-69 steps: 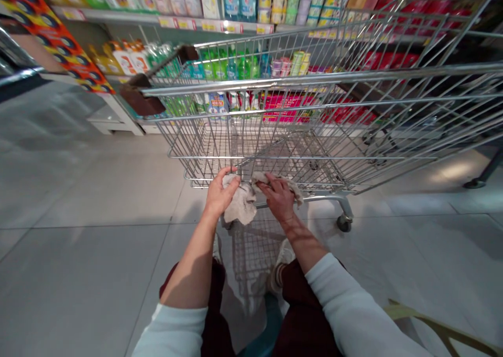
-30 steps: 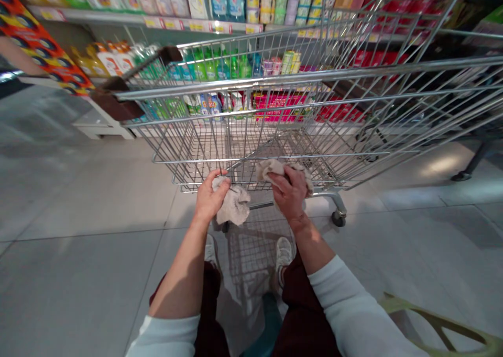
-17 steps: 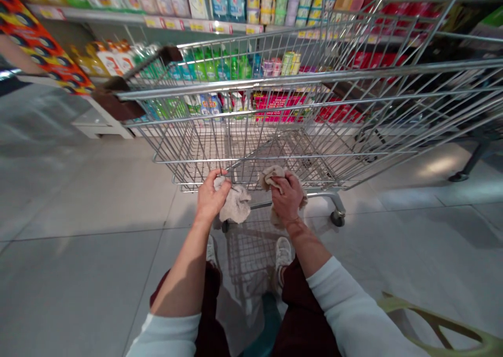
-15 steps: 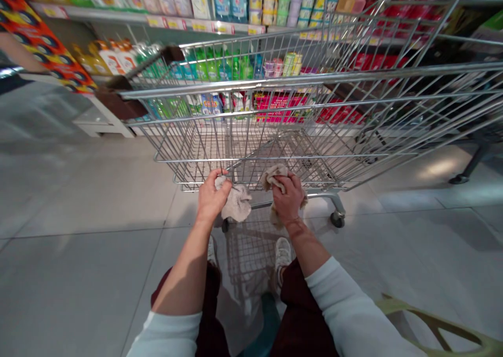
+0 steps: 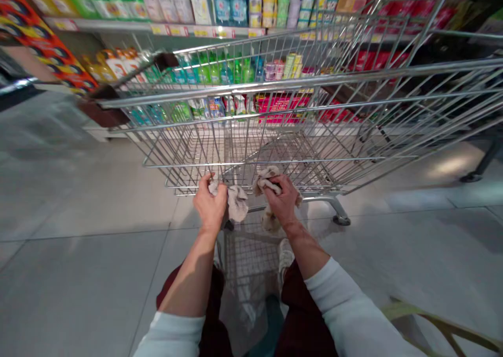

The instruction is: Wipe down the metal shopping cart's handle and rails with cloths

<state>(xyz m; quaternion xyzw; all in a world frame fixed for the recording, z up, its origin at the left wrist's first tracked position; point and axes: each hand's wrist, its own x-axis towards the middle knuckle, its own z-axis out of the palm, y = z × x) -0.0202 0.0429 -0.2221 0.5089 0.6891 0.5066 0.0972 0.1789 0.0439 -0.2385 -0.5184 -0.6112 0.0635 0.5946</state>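
A metal wire shopping cart stands sideways right in front of me. My left hand is closed around a greyish cloth, part of which hangs out to the right of the thumb. Its fingers are at the lower wires of the cart's side. A short way to the right, my right hand grips a second, beige cloth, bunched up above the fingers and drooping below the palm. That hand is also at the lower edge of the basket. Whether the cloths press on the wires is hard to make out.
Behind the cart are store shelves with bottles, tubs and packs. An orange and black display strip stands at the left. A cart wheel rests on the tiled floor. A yellowish frame is at lower right.
Both hands have shifted slightly left and down in view, cloths still held. The cart's left end appears farther left, and the view has moved a little.
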